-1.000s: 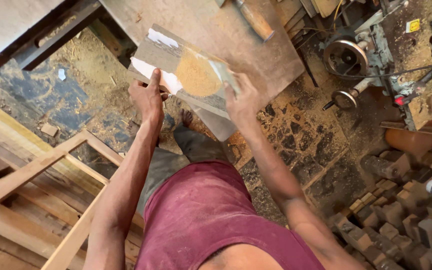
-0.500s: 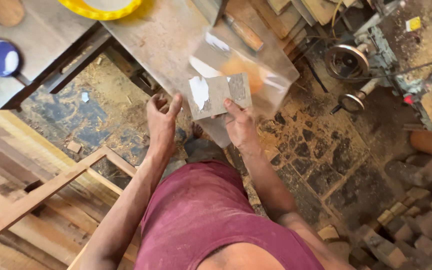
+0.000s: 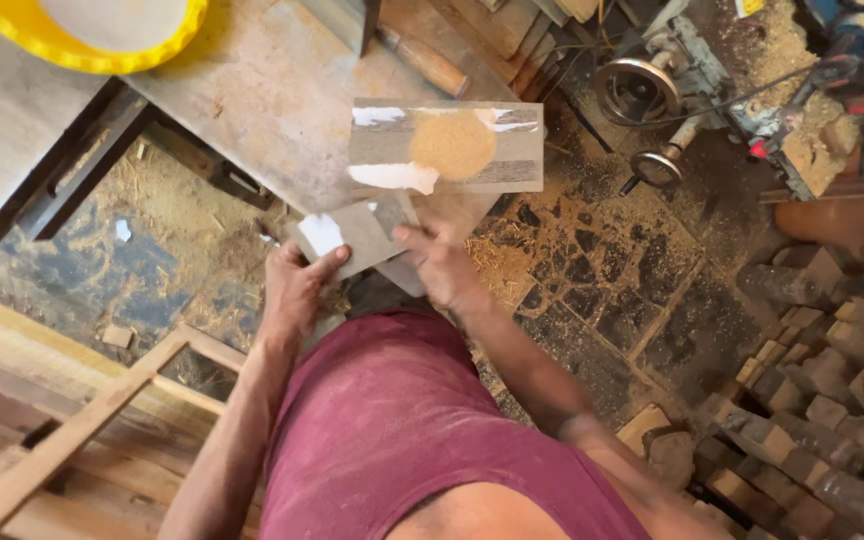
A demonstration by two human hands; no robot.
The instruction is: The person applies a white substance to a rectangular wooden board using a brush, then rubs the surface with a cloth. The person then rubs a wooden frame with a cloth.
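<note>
head view | looks steeply down from above (close over torso) | faces workbench (image 3: 252, 110) and sawdust floor (image 3: 592, 270)

Counts, taking the grey workbench top (image 3: 252, 110) as landmark: two hands at its near edge, left hand (image 3: 297, 290) and right hand (image 3: 442, 265). Two flat grey rectangular boards: larger board with a round sawdust patch (image 3: 447, 147), smaller board with a white smear (image 3: 352, 235). One yellow round plastic basin (image 3: 82, 35) at its far left corner. One wooden-handled tool (image 3: 422, 60) on it.

Warm daylight is falling evenly with soft shadows, white patches are glaring on the board (image 3: 445, 146) just above the right hand (image 3: 442, 262), whose fingers are blurring slightly.
</note>
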